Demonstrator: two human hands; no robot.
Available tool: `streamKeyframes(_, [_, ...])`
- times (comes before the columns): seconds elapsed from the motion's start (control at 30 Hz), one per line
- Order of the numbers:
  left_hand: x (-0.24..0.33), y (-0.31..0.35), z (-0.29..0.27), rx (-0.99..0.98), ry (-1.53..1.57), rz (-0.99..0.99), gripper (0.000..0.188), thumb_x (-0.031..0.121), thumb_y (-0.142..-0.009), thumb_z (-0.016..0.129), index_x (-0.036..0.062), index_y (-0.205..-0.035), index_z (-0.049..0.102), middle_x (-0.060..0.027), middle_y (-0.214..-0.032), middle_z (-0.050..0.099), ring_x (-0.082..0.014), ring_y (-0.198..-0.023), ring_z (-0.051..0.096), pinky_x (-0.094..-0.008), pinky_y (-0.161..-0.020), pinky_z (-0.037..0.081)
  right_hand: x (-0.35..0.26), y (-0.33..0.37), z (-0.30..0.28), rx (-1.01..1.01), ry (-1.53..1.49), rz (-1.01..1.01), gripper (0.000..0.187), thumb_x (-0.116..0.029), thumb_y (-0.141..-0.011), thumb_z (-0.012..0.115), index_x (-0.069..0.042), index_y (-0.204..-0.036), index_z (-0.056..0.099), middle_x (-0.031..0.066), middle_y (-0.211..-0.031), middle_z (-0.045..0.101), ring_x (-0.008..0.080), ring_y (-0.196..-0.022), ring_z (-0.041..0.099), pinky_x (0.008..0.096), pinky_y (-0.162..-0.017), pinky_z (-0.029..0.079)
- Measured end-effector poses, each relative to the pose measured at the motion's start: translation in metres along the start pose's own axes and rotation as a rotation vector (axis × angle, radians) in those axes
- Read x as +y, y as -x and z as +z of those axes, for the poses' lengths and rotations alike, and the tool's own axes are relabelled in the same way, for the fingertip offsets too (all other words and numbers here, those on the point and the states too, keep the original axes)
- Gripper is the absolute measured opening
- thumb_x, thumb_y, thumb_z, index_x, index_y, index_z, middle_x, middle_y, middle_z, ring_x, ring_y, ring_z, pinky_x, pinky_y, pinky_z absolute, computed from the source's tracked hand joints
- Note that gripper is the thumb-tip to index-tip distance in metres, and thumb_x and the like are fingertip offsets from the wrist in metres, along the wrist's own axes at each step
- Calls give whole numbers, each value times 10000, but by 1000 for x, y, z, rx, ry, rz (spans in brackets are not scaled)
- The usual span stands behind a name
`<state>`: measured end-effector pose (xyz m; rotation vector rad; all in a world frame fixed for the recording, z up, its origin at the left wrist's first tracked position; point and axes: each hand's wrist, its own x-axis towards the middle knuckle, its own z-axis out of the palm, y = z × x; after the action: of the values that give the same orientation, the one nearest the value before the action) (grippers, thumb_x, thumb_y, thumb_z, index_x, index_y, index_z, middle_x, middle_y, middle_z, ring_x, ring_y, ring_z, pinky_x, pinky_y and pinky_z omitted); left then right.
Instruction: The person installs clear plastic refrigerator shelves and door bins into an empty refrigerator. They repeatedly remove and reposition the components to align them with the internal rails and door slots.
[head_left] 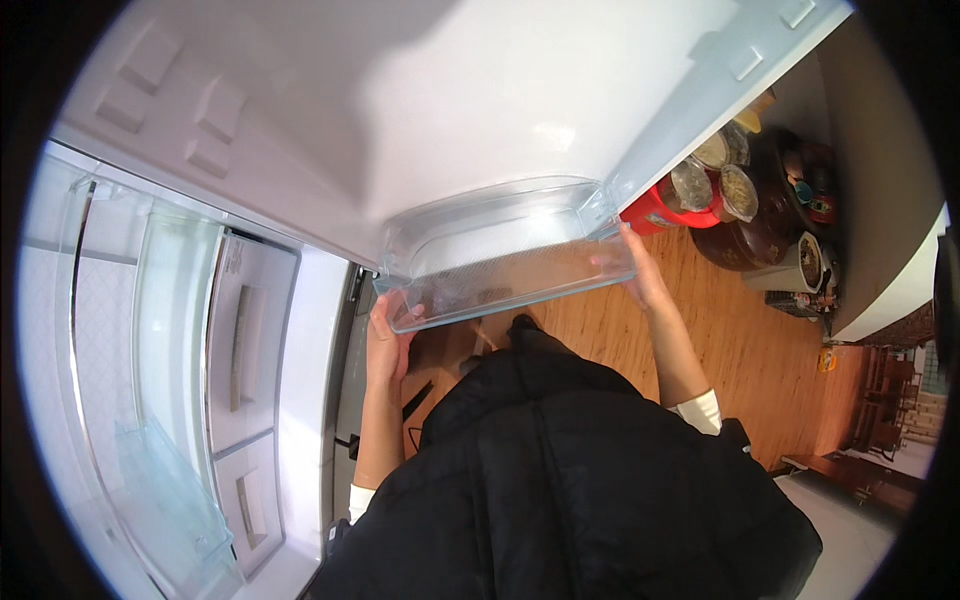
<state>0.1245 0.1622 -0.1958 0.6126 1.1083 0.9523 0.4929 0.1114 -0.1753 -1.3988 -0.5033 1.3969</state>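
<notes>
A clear plastic fridge door bin [510, 275] is held level between my two hands, up against the white inner side of the open fridge door [480, 110]. My left hand [388, 335] grips its left end, fingers wrapped under the corner. At the other end my right hand [640, 270] clasps the side, with fingertips showing through the clear wall. The bin looks empty. Whether it sits on the door's side ridges or is apart from them, I cannot tell.
To the left stands the open fridge interior, with clear shelves [170, 480] and white drawers [250, 340]. At right, a red bucket [655, 210], bagged goods [738, 190] and a dark brown jar [735, 245] stand on the wooden floor [740, 340]. Moulded ridges [220, 105] line the door.
</notes>
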Motion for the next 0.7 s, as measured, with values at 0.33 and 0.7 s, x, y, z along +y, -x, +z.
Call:
streamKeyframes(0.33, [-7, -12, -4, -49, -28, -25, 740, 560, -887, 424, -6, -1349, 311, -157, -1321, 405, -296, -1050, 512, -424, -896, 413, 6, -2, 2, 24, 56, -12, 757, -624, -825, 487, -83, -1341, 366, 133, -1238, 471, 209, -930, 539, 395, -785, 453])
streamKeyframes(0.7, [-3, -7, -3, -71, -120, -32, 767, 630, -881, 318, 73, -1404, 259, -157, -1367, 365, -288, -1030, 515, -415, -892, 410, -10, -4, 8, -31, 100, 25, 790, -618, -838, 470, -46, -1369, 347, 188, -1295, 430, 270, -974, 517, 394, -865, 418])
